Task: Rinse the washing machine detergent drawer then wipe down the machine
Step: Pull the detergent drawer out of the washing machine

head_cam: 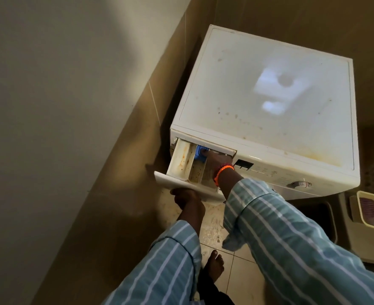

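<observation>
The task is only beginning. The left hand [182, 198] is gripping the front panel of the one stained white plastic detergent drawer [182, 160], which is sitting pulled out of the single white front-loading washing machine [267, 102], unrinsed. The right hand [218, 158] is pressing the blue release tab [200, 153], grasping nothing. The spotted top is awaiting wiping.

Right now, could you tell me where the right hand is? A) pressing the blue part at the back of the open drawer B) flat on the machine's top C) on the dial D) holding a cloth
A: the right hand reaches into the pulled-out drawer, fingertips on the blue part.
</observation>
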